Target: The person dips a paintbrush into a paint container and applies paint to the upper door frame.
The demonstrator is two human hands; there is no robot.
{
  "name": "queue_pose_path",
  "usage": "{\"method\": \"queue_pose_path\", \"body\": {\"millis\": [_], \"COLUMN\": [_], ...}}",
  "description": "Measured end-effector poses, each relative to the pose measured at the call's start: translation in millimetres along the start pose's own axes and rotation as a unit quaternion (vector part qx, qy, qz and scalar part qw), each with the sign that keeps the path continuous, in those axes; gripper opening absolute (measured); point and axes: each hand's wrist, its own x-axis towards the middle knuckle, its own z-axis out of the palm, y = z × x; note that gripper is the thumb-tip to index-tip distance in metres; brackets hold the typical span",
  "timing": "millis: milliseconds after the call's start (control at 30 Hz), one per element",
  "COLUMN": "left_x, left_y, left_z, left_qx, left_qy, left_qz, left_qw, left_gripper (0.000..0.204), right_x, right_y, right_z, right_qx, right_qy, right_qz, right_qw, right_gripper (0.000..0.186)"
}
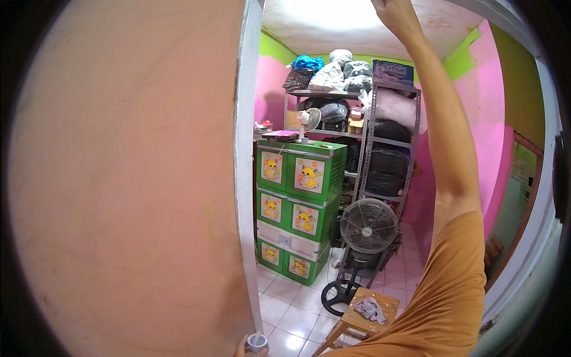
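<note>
We find the small, round, whitish container with a pale rim (257,341) at the lower edge of the view, beside the foot of the white-painted door frame (245,178). The left hand (241,347) has it, fingers curled in around its sides. Its circular end faces up toward us; the long axis appears to run down from that face, but the lower edge cuts the body off, so we cannot tell its length.

The right hand (388,6) is raised to the top edge, the arm extended from a creased orange-brown fabric sleeve (455,268). Its fingers pass out of view, and we cannot tell whether they are spread or gripping.

To the left we record a smooth, faintly smudged, peach-coloured surface (131,178). Beyond the frame stand a boxy, glossy green plastic cabinet (289,178) with cartoon panels, a round-caged pedestal fan (369,227), and perforated grey metal shelving (392,141) bearing rounded bags. A crumpled greyish cloth (370,309) lies on a square-topped wooden stool (390,303), above glossy pale floor tiles (297,319).
</note>
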Motion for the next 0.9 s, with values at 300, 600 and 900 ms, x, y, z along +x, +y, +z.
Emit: {"method": "queue_pose_path", "body": {"millis": [300,600,900], "left_x": [4,-8,-13], "left_y": [-23,2,3], "left_z": [10,7,6], "left_qx": [-0.078,-0.1,-0.1], "left_qy": [-0.034,-0.027,-0.033], "left_qz": [-0.027,-0.046,-0.06], "left_qw": [0.996,0.994,0.993], "left_gripper": [0.069,0.067,0.065], "right_x": [-27,-13,-35], "right_y": [0,-5,-17], "right_z": [-33,-14,-42], "right_qx": [-0.044,-0.022,-0.104], "right_qy": [0.062,0.057,0.128], "right_qz": [0.025,-0.032,0.042], "right_qw": [0.997,0.998,0.985], "right_gripper": [0.013,0.016,0.018]}}
